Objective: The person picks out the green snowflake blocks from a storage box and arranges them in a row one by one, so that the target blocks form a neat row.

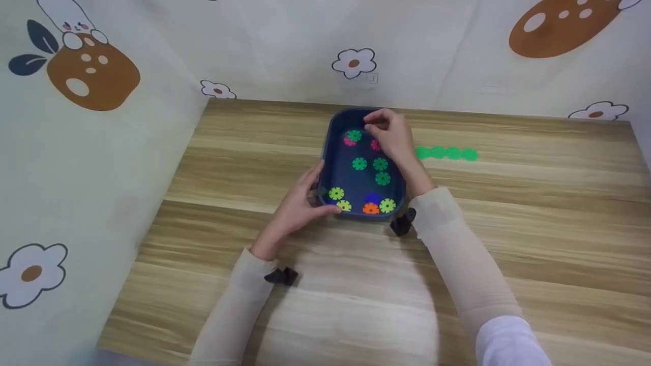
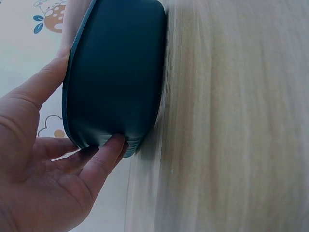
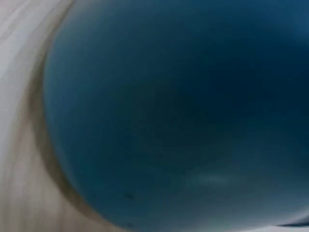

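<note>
My left hand (image 1: pixel 296 204) grips the dark blue, rounded-rectangular tray (image 1: pixel 342 175) at its near left corner, thumb at the rim and fingers bent against the outer wall, I judge to stop it sliding. My right hand (image 1: pixel 396 136) hangs over the tray's far right, forearm slanting in across that rim, fingers turned left, thumb and fingertips drawn close; I cannot tell whether they pinch anything. Between my hands lie loose notched green plastic discs (image 1: pixel 359 163); by my left thumb, yellow-green discs (image 1: pixel 336 193). Right of my right hand, a row of bright-green discs (image 1: pixel 453 153) rests on the wood-grain table (image 1: pixel 529 213), probably kept apart from the loose ones.
</note>
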A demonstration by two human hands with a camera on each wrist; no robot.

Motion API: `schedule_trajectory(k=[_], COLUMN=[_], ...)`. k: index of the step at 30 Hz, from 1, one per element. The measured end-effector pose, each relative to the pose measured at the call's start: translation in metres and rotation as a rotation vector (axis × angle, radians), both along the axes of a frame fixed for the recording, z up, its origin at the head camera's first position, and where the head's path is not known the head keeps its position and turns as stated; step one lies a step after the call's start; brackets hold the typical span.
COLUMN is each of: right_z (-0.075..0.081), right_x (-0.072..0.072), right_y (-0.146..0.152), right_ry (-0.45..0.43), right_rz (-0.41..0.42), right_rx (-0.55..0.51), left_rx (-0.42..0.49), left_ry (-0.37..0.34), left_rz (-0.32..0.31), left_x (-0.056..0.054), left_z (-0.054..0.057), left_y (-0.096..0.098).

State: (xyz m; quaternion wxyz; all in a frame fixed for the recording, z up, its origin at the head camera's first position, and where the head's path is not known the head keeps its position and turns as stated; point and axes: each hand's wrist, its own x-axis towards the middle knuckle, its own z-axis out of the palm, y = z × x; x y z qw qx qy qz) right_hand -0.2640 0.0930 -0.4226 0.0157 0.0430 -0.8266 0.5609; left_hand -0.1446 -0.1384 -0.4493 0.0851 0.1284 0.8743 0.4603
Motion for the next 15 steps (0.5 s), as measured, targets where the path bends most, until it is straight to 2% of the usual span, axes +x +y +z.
schedule_trajectory(k=[15], right_z=[-0.018], right_x=[-0.007], right_y=[-0.01], right_ry=[-0.137], right_rz=[0.26], right_rx=[0.275], left_rx=[0.053], left_ry=[0.011], left_rz=[-0.018], left_x=[0.0], left_z=[0.0], left_y=[0.0])
